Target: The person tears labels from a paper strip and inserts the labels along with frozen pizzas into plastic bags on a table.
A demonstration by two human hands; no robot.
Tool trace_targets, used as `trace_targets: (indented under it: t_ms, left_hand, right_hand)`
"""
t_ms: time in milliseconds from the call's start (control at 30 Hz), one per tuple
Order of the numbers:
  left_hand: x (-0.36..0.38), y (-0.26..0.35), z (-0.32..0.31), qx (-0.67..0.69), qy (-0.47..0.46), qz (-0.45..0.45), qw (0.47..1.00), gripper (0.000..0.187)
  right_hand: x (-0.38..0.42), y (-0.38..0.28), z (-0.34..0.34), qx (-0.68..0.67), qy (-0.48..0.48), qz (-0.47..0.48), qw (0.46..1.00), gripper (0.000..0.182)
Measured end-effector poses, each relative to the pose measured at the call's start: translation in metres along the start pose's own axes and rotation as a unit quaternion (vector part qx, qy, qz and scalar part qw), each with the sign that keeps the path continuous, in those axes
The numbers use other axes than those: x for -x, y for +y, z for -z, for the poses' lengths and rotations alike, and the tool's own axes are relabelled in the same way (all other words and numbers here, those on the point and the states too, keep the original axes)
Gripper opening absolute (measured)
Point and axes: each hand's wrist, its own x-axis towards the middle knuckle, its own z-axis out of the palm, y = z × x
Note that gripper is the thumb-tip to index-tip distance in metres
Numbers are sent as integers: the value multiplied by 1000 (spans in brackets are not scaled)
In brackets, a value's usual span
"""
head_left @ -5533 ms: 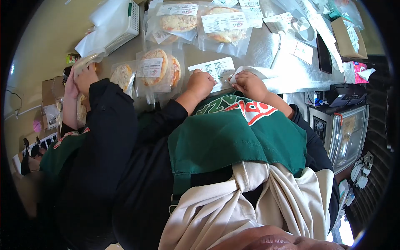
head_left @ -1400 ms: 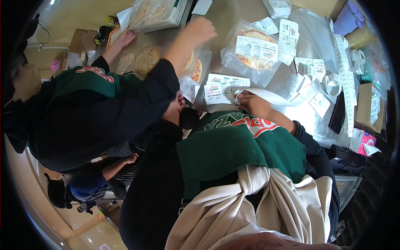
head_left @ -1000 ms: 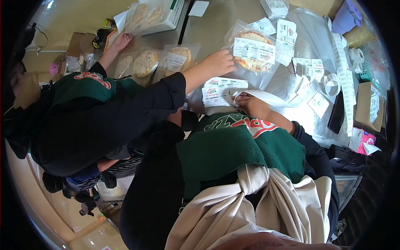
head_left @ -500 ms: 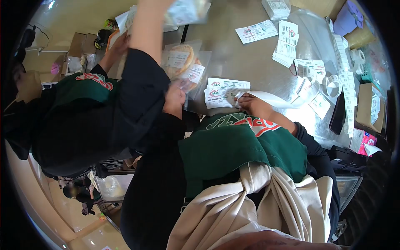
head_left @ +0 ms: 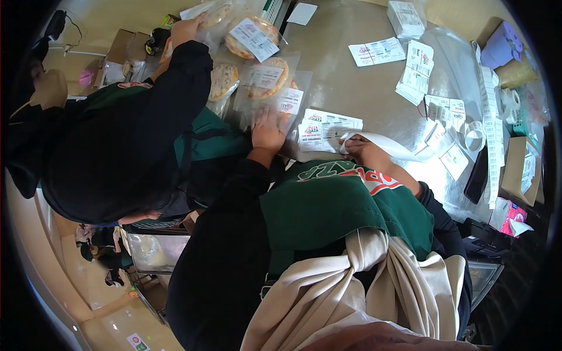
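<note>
My left hand [head_left: 267, 131] lies on the lower edge of a clear-bagged pizza [head_left: 270, 76], fingers stretched out over the plastic. Beneath that bag another labelled pizza bag [head_left: 291, 100] partly shows. At the table's near edge my right hand [head_left: 367, 152] is closed on the end of a curled white label strip [head_left: 401, 145], its fingertips partly hidden by the paper. Just left of this hand is a stack of printed labels [head_left: 329, 126] with a red and green logo.
On my left a co-worker's hand [head_left: 184, 32] touches more bagged pizzas [head_left: 252, 36]. Label stacks [head_left: 417, 67], a clear tape roll [head_left: 474, 136], a dark phone [head_left: 477, 175], a long label strip [head_left: 490, 117], a cardboard box [head_left: 520, 169] and a purple pot [head_left: 501, 44] stand rightward.
My left hand has opened out and moved onto the pizza bag. The co-worker's raised arm has come down and back left, uncovering more bagged pizzas. My right hand keeps the strip.
</note>
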Motion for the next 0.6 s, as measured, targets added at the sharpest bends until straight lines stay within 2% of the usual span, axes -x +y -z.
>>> trace_targets:
  t_ms: [100,133,200,300,400,433,500,533,567,600]
  left_hand:
    - [-8,-6,-4,-24,39,-33,998,48]
    - [-5,-8,-5,8,67,-34,997,45]
    - [6,-11,-7,73,123,-36,989,38]
    - [45,-11,7,66,129,6,989,29]
    - [73,10,29,53,89,-116,988,26]
    - [69,19,32,68,31,-174,982,31]
    - [53,42,34,96,-82,-285,950,41]
    - [45,55,39,107,-75,-305,943,49]
    - [35,68,44,117,-65,-325,936,58]
    - [27,76,46,126,-54,-344,929,66]
  right_hand:
    - [2,-1,3,4,-2,14,1000,23]
    - [2,-4,5,9,0,26,1000,23]
    - [6,-9,5,18,84,64,994,18]
    - [12,-8,3,56,208,117,969,13]
    - [24,-22,24,93,282,120,947,13]
    - [27,-28,32,79,297,111,945,12]
    - [34,-30,44,62,270,-1,961,15]
    - [36,-34,52,53,255,-55,964,16]
    - [38,-41,61,-67,239,-166,954,25]
    - [41,-39,67,-171,250,-212,929,36]
